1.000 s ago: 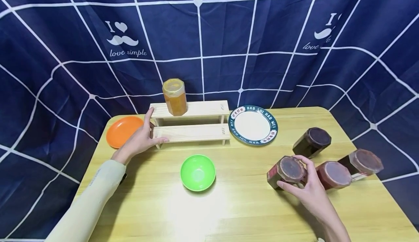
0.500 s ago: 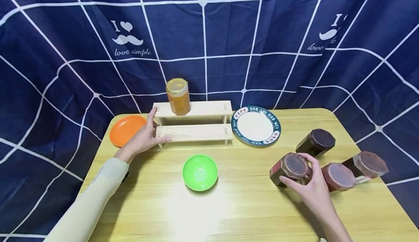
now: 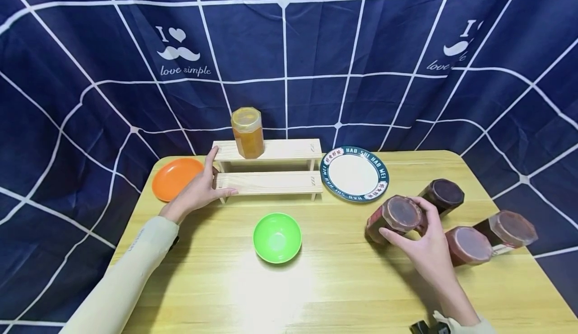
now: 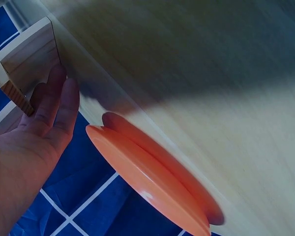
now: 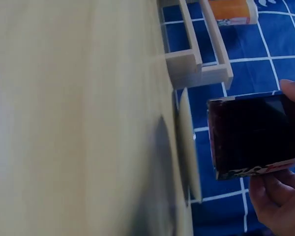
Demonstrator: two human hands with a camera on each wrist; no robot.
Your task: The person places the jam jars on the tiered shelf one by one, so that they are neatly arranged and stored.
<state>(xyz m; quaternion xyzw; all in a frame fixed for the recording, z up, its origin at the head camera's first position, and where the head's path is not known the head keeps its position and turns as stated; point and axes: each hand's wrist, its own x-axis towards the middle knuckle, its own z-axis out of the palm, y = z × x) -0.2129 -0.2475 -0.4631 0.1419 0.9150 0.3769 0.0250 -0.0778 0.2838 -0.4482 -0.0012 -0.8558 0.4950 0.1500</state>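
– What did the amber jar (image 3: 248, 133) hold?
– Something orange, up on the upper shelf (image 3: 289, 148) of the rack (image 3: 275, 182)
– And the dark jar (image 3: 392, 216)?
– Dark contents; the right hand (image 3: 426, 246) pinched it between thumb and fingers above the table (image 3: 334, 254)
– The left hand (image 3: 196, 191)?
– Spread, touching the rack's left end
– Any change?
– Since half a second before, the dark jar had risen

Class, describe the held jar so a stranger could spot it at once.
On the table, look right, past the green bowl. Yours is the leftmost jar there: unlike its three neighbouring jars, it is raised in the right grip.
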